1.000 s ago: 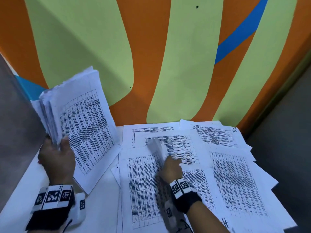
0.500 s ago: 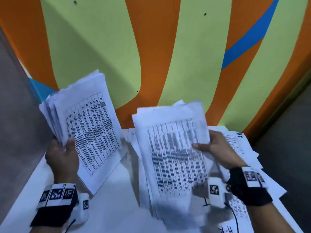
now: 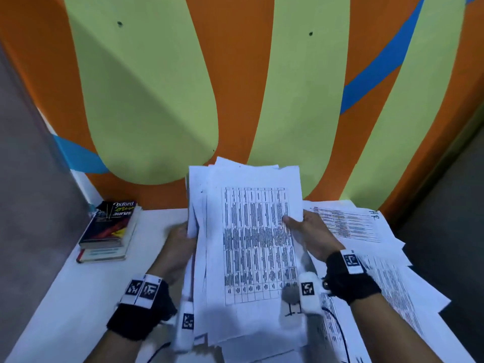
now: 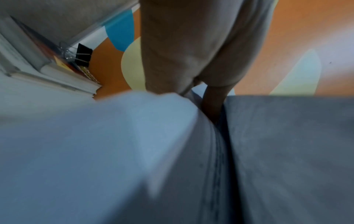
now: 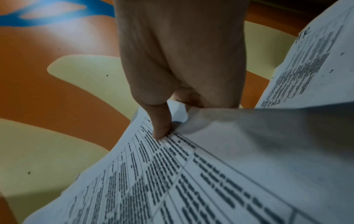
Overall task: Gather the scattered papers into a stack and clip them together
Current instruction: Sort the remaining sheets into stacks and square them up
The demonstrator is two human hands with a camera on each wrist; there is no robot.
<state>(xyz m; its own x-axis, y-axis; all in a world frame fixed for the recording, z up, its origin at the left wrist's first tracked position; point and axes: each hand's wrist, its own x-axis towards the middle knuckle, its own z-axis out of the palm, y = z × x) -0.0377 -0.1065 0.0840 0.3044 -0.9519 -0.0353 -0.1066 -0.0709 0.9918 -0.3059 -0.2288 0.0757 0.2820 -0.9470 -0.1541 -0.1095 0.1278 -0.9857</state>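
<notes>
I hold a thick stack of printed table sheets (image 3: 251,242) upright above the white table (image 3: 78,289), between both hands. My left hand (image 3: 180,239) grips the stack's left edge, fingers behind it. My right hand (image 3: 303,231) pinches the right edge, thumb on the front page (image 5: 172,174). The sheets are unevenly aligned, with edges sticking out at the top and bottom. More printed papers (image 3: 348,226) lie scattered on the table at the right. A black binder clip (image 4: 83,56) sits by the books at the wall, seen in the left wrist view.
Two stacked books (image 3: 110,231), the top one an Oxford title, lie at the table's back left. A painted orange, green and blue wall (image 3: 235,87) stands right behind the table. Grey panels close in both sides.
My right hand lifted a bundle of sheets off the table and brought it left onto the left hand's stack. The left hand swung its stack toward the middle. Both now hold one stack.
</notes>
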